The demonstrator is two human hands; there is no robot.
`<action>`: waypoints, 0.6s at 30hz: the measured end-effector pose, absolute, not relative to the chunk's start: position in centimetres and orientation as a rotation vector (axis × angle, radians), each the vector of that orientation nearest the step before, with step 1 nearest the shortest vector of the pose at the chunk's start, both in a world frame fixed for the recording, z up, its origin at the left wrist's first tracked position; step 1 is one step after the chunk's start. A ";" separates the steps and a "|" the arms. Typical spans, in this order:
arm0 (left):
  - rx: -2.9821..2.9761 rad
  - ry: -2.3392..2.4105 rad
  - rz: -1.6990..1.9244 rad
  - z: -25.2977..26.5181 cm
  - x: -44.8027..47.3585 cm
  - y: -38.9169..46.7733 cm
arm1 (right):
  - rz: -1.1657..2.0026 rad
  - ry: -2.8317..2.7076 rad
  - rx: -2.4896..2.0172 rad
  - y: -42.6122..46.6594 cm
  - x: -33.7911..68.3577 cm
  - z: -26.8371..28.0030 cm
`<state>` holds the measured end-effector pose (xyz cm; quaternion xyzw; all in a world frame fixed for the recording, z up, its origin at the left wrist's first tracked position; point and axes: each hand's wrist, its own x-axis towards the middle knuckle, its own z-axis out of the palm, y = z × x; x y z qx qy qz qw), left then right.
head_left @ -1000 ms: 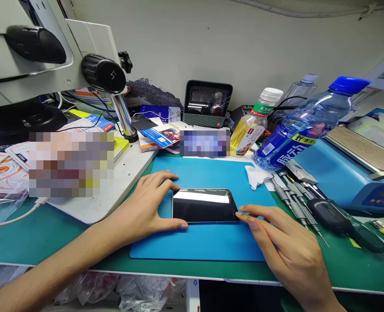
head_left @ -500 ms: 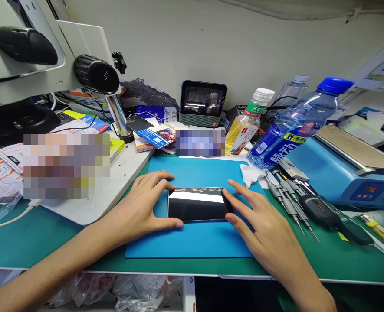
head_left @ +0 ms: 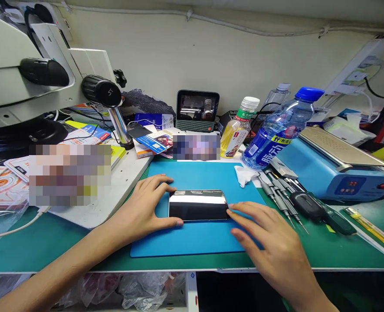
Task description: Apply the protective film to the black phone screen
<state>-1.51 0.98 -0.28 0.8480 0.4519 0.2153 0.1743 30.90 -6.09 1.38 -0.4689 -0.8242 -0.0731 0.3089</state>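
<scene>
A smartphone (head_left: pixel 198 210) with a dark, glossy screen lies face up on the blue mat (head_left: pixel 192 238), and a bright band of light reflects across it. Around its left end is my left hand (head_left: pixel 149 203), thumb on the near edge and forefinger on the far corner, gripping it. At the other end, my right hand (head_left: pixel 266 234) has its fingertips at the phone's right edge. The fingers there are stretched out, and the thumb is spread away from the phone.
White microscope stand (head_left: pixel 123 190) on the left. Behind the mat are a yellow drink bottle (head_left: pixel 234 132) and a blue-capped bottle (head_left: pixel 276 134). To the right lie screwdrivers (head_left: pixel 276 195), a black case (head_left: pixel 305 207), a blue heating machine (head_left: pixel 341 173) and a yellow cutter (head_left: pixel 370 227).
My right hand has shifted toward me; its thumb and forefinger have come off the phone's corners. My left hand keeps its grip. The camera view has turned slightly right and up.
</scene>
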 end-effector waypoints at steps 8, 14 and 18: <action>2.462 1.228 0.651 -0.5 -1.6 0.9 | -0.345 -1.968 -1.749 0.9 34.2 1.3; 2.487 1.223 0.677 -0.7 -1.5 0.9 | -0.377 -2.018 -1.589 -1.3 32.4 1.9; 2.485 1.228 0.659 -0.5 -1.5 0.8 | -0.402 -2.097 -1.407 -6.0 29.8 1.8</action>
